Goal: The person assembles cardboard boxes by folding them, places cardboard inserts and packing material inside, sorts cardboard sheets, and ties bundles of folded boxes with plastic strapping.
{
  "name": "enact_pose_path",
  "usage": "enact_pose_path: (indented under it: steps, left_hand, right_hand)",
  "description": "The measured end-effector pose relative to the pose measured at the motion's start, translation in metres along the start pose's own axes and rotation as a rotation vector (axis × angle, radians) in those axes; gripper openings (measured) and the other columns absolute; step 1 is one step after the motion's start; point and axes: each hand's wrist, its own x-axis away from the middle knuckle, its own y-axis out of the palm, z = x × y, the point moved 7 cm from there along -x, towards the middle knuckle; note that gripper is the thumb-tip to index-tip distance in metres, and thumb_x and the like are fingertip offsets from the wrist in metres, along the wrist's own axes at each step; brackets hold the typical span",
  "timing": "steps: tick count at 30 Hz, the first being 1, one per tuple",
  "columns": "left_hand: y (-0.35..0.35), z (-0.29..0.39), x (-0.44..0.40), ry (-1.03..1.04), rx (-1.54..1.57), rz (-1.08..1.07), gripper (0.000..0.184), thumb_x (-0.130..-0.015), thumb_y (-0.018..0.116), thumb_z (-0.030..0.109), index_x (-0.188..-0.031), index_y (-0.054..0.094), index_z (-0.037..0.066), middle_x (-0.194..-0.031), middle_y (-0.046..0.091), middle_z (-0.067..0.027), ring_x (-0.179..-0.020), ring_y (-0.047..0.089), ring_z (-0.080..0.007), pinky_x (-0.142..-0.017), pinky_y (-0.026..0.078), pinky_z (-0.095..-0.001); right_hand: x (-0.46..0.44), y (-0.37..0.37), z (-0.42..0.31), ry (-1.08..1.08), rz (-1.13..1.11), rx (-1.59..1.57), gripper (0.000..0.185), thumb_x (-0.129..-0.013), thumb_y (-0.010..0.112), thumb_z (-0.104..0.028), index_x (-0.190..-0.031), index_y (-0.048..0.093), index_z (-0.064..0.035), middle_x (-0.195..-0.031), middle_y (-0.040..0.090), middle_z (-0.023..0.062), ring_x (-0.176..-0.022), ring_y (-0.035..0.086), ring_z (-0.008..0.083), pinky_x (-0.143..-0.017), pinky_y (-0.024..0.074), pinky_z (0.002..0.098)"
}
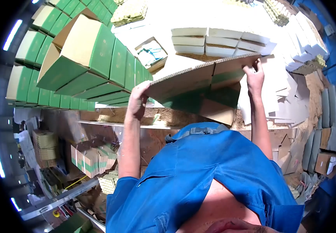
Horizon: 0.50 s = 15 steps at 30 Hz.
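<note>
A flattened cardboard box, brown with green printed areas, is held up in front of my body over the worktable. My left hand grips its left end, fingers wrapped over the edge. At the upper right corner, my right hand pinches the cardboard between thumb and fingers. The top edge slants upward to the right. An open green and brown box stands just left of my left hand, at the front of the green box rows.
Stacked green boxes fill the left. White blocks lie behind the cardboard, near a small open box. White sheets spread at the right. Egg-tray stacks stand at the back. Flat cartons sit lower left.
</note>
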Motion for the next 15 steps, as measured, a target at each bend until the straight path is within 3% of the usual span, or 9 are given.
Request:
enact_pose_path:
  steps: [1,2,3,5,7,11,13,15]
  left_hand:
    - [0.003,0.007,0.000,-0.026,-0.061,-0.114,0.029,-0.086,0.063,0.019,-0.105,0.067,-0.002,-0.098,0.067,-0.0048,-0.093,0.060,-0.0135,-0.087,0.044,-0.0273]
    - [0.012,0.013,0.005,-0.095,-0.120,-0.172,0.029,-0.085,0.063,0.018,-0.106,0.067,-0.002,-0.099,0.067,-0.0054,-0.093,0.060,-0.0138,-0.087,0.044,-0.0271]
    - [0.021,0.018,0.010,-0.159,-0.176,-0.229,0.030,-0.085,0.063,0.018,-0.106,0.068,-0.003,-0.100,0.068,-0.0059,-0.094,0.060,-0.0140,-0.088,0.044,-0.0269]
    - [0.020,0.020,0.012,-0.168,-0.209,-0.243,0.030,-0.085,0.063,0.016,-0.108,0.068,-0.002,-0.100,0.068,-0.0061,-0.094,0.061,-0.0144,-0.088,0.045,-0.0257]
    - [0.024,0.022,0.017,-0.186,-0.331,-0.321,0.029,-0.084,0.063,0.014,-0.108,0.069,-0.001,-0.101,0.068,-0.0066,-0.096,0.061,-0.0143,-0.090,0.044,-0.0263]
    - [0.034,0.023,0.026,-0.213,-0.550,-0.316,0.031,-0.085,0.067,0.018,-0.109,0.069,-0.002,-0.098,0.069,-0.0051,-0.090,0.060,-0.0112,-0.085,0.046,-0.0245]
    - [0.049,0.026,0.031,-0.160,-0.601,-0.397,0.033,-0.087,0.067,0.019,-0.112,0.069,-0.002,-0.096,0.070,-0.0035,-0.087,0.059,-0.0085,-0.081,0.047,-0.0233]
    - [0.046,0.022,0.034,-0.226,-0.537,-0.340,0.030,-0.090,0.064,0.017,-0.113,0.068,-0.002,-0.096,0.070,-0.0037,-0.087,0.060,-0.0084,-0.080,0.048,-0.0221]
  right_hand:
    - [0.000,-0.004,0.025,-0.064,0.044,0.182,0.054,-0.083,0.072,-0.013,-0.130,0.052,0.0044,-0.124,0.059,0.0131,-0.113,0.054,0.0195,-0.096,0.0430,0.0314]
    - [0.014,0.003,0.018,0.265,-0.038,-0.263,0.055,-0.080,0.071,-0.010,-0.130,0.053,0.0033,-0.126,0.056,0.0125,-0.115,0.053,0.0201,-0.098,0.0423,0.0326]
    - [0.014,-0.004,0.030,0.376,-0.024,-0.420,0.050,-0.082,0.072,-0.014,-0.127,0.055,0.0027,-0.121,0.059,0.0110,-0.112,0.055,0.0195,-0.097,0.0421,0.0321]
    - [0.012,-0.015,0.013,0.465,-0.008,-0.444,0.044,-0.087,0.070,-0.017,-0.124,0.056,0.0031,-0.116,0.061,0.0093,-0.109,0.056,0.0188,-0.096,0.0426,0.0303]
    - [0.006,-0.016,-0.025,0.282,-0.010,-0.397,0.040,-0.090,0.069,-0.017,-0.124,0.058,0.0030,-0.113,0.063,0.0073,-0.104,0.058,0.0148,-0.091,0.0442,0.0263]
    - [-0.008,0.001,-0.014,0.246,-0.088,-0.458,0.047,-0.090,0.069,-0.014,-0.131,0.052,0.0041,-0.119,0.062,0.0081,-0.102,0.059,0.0128,-0.091,0.0453,0.0256]
    - [-0.006,-0.002,-0.015,0.265,-0.105,-0.509,0.053,-0.091,0.068,-0.014,-0.136,0.047,0.0046,-0.126,0.058,0.0095,-0.105,0.058,0.0134,-0.093,0.0446,0.0259]
    - [-0.006,-0.008,-0.009,0.234,-0.130,-0.535,0.054,-0.092,0.066,-0.014,-0.138,0.045,0.0046,-0.128,0.057,0.0101,-0.107,0.057,0.0133,-0.094,0.0442,0.0259]
